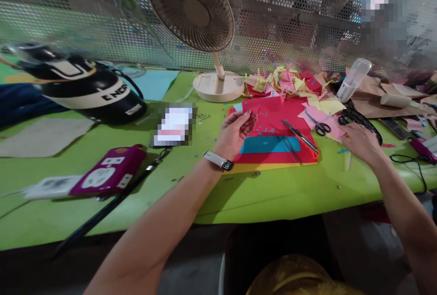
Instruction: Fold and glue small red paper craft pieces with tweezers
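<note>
My left hand (236,132), a watch on its wrist, is over the left side of a red paper sheet (266,108). Its fingers are curled with the tips together; anything between them is too small to make out. Palm down, my right hand (362,141) rests beside a black curved object (363,122), fingers stretched out near pink paper (317,119). Scissors (320,126) with black handles lie on that paper. A blue paper strip (262,144), a utility knife (302,137) and tweezers (291,149) lie on the red sheet, among small blue paper dots.
A fan (218,86) stands at the back, near heaped paper scraps (287,81). Leftward are a black bottle (92,90), a phone (174,126), a purple power strip (109,170) and a black strap (112,208). A clear bottle (353,80) leans at back right. The green table (252,204) ends nearby.
</note>
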`<state>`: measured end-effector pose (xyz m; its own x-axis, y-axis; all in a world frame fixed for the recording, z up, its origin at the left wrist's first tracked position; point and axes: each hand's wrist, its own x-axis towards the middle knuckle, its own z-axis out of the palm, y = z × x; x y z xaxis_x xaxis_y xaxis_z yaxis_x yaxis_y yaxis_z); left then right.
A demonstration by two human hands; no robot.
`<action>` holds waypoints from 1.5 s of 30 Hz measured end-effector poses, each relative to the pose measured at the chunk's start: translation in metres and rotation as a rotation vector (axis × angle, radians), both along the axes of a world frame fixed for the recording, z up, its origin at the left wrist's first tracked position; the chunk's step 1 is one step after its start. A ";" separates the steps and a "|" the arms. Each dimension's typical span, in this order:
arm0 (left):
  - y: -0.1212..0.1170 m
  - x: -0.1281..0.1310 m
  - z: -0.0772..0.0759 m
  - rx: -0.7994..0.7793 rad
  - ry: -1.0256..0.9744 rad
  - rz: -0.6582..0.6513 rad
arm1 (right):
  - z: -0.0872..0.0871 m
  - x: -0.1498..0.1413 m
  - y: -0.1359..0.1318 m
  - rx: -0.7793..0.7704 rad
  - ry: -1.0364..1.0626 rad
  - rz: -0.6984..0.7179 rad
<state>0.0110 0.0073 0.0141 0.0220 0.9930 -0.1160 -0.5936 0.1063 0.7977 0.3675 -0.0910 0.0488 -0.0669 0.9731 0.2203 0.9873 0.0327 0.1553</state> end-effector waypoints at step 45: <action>-0.005 0.008 -0.009 0.157 0.121 -0.061 | -0.018 0.067 -0.017 -0.091 -0.022 -0.236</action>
<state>0.0188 0.0027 0.0052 0.0783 0.9963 0.0345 -0.4889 0.0083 0.8723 0.4343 -0.1083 0.0310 0.1603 0.9782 0.1322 0.9658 -0.1831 0.1834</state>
